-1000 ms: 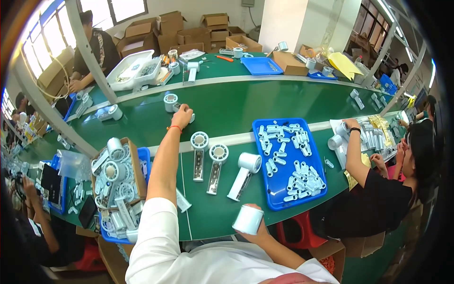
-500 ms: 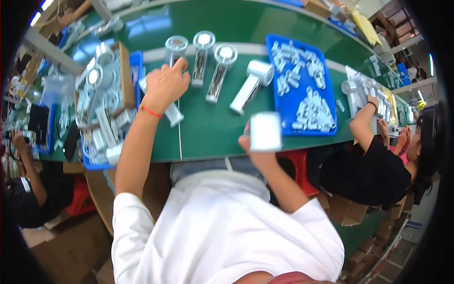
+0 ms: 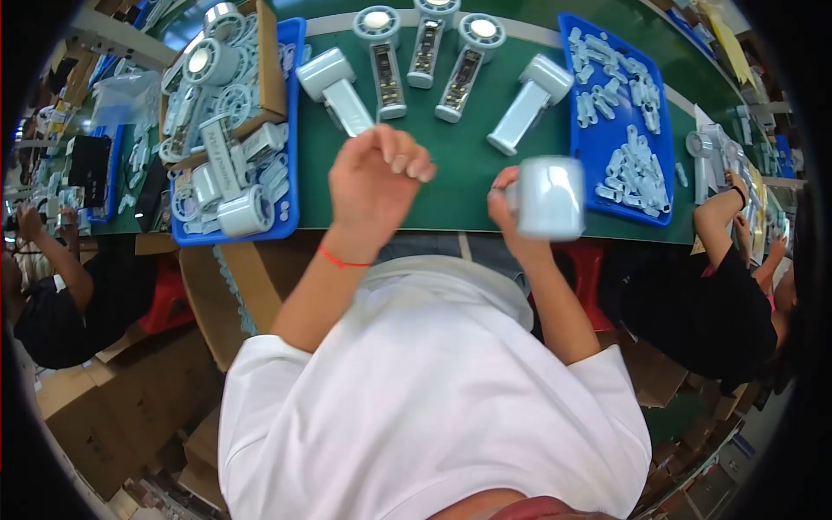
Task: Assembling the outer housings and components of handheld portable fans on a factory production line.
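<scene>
My right hand (image 3: 513, 208) grips a white housing with a wide cylindrical head (image 3: 553, 199), held up over the table's near edge. Its grip is partly hidden. My left hand (image 3: 381, 182) is raised with fingers loosely bent, and nothing shows in it. Just beyond it lies a white T-shaped housing (image 3: 341, 89) with a closed handle. Farther back lie three similar units with exposed circuit boards in their handles: a left one (image 3: 386, 74), a middle one (image 3: 425, 52) and a right one (image 3: 464, 78). A further closed housing (image 3: 529, 100) lies to the right.
On the left a blue tray (image 3: 296, 130) carries white parts and a cardboard box (image 3: 272, 65) full of ring-shaped pieces. At right, another blue tray (image 3: 589, 152) holds small white pieces in groups. Co-workers sit at both sides, one in a black shirt (image 3: 693, 303).
My left hand has come off the left housing and drawn back toward the right. My right hand still holds its housing, now turned somewhat. The whole view has shifted.
</scene>
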{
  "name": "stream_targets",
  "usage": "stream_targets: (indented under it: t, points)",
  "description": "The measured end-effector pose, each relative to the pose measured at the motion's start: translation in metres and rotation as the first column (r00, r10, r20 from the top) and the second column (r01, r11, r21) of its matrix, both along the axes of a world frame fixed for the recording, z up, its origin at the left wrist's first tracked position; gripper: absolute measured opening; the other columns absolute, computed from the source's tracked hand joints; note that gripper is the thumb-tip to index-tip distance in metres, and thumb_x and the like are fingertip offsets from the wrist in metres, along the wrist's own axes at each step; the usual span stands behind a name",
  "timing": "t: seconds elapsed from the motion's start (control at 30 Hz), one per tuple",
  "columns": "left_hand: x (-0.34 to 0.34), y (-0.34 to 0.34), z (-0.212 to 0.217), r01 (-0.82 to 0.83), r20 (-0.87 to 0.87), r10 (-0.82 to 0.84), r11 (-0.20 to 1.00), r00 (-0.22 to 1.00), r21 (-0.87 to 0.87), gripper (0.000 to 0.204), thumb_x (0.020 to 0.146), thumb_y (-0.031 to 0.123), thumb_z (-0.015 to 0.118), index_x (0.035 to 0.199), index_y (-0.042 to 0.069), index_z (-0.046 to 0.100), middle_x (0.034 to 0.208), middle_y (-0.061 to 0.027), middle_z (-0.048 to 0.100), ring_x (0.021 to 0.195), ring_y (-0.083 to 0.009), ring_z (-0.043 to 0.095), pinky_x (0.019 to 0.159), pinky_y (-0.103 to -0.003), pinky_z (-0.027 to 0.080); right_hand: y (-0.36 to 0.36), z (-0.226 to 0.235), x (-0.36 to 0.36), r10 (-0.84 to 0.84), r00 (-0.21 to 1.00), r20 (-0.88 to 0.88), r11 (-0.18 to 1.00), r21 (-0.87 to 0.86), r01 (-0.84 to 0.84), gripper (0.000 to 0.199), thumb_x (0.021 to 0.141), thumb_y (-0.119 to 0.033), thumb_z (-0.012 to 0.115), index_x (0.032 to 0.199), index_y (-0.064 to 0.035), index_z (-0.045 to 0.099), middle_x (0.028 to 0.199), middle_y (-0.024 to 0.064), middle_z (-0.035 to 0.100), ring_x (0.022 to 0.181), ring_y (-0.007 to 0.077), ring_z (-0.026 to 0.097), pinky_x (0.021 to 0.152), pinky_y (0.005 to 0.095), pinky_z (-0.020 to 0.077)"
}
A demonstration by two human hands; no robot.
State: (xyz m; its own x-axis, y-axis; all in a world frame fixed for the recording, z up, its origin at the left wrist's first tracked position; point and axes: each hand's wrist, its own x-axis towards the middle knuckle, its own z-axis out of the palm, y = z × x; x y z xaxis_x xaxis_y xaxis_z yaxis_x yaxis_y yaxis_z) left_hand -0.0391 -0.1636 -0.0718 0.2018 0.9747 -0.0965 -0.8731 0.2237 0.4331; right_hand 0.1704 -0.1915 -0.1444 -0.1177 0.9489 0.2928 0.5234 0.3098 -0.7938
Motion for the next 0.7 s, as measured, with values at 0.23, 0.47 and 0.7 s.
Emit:
stream_targets:
  t: [0.23, 0.47, 0.7]
  points:
    - [0.014, -0.008, -0.037, 0.178, 0.214, -0.159, 0.982, 0.964, -0.07, 0.028, 0.09, 0.022, 0.038, 0.064, 0.011, 0.034, 0.058, -0.0006, 0.033, 0.058, -0.0153, 0.036, 0.058, -0.03, 0.034, 0.002, 0.041, 0.004, -0.078, 0.882, -0.466, 0.892, -0.427, -0.146, 0.025, 0.078, -0.007, 0.064, 0.097, -0.0023, 0.049, 0.087, 0.0052, 0.053, 0.076, 0.0122, 0.053, 0.066, 0.0255, 0.0446]
    - [0.028, -0.025, -0.047, 0.167, -0.428, -0.151, 0.986, 0.891, 0.002, 0.02, 0.092, 0.02, 0.048, 0.076, 0.007, 0.046, 0.069, -0.0023, 0.047, 0.063, -0.0114, 0.044, 0.058, -0.026, 0.037, 0.001, 0.058, -0.013, -0.01, 0.705, -0.709, 0.765, -0.459, -0.451, 0.056, 0.067, -0.018, 0.076, 0.11, -0.0036, 0.043, 0.099, 0.0067, 0.051, 0.085, 0.0139, 0.055, 0.073, 0.0286, 0.0494]
    - [0.052, -0.014, -0.042, 0.247, -0.896, 0.22, 0.911, 0.385, 0.33, 0.058, 0.079, 0.016, 0.064, 0.127, -0.005, 0.038, 0.101, -0.011, 0.054, 0.092, -0.0204, 0.056, 0.082, -0.031, 0.046, 0.008, 0.048, -0.005, 0.039, 0.889, -0.457, 0.885, -0.397, -0.243, 0.09, 0.067, -0.006, 0.073, 0.14, 0.001, 0.02, 0.119, 0.0114, 0.046, 0.105, 0.0194, 0.051, 0.087, 0.0301, 0.0437]
